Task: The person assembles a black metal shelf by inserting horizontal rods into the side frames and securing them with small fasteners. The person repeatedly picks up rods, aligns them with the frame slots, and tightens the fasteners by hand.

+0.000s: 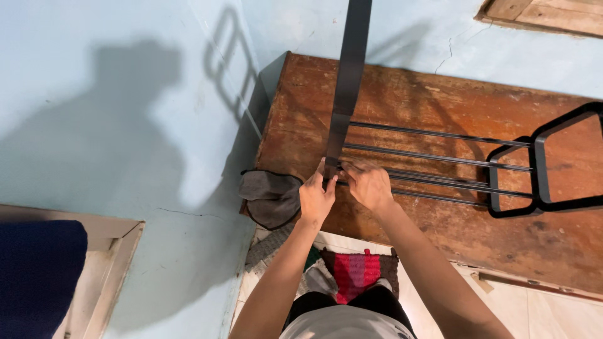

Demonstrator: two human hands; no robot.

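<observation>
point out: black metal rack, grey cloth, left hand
black metal rack (440,157): head view, on one of its thin horizontal rods.
grey cloth (270,196): head view, middle of the crumpled fabric.
left hand (315,198): head view, back of the hand.

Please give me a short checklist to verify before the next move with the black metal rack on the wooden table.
1. Left hand on the flat black metal upright bar: ok, its grip is at the bar's lower end.
2. Right hand on the thin black metal rods: ok, fingers rest at their left ends.
3. Rods seated in the bar: cannot tell, the hands hide the joint.
4. Black metal end frame joined to the rods: ok.
5. Worn brown wooden table supports the rack: ok.
6. Grey cloth is apart from the hands: ok.
</observation>
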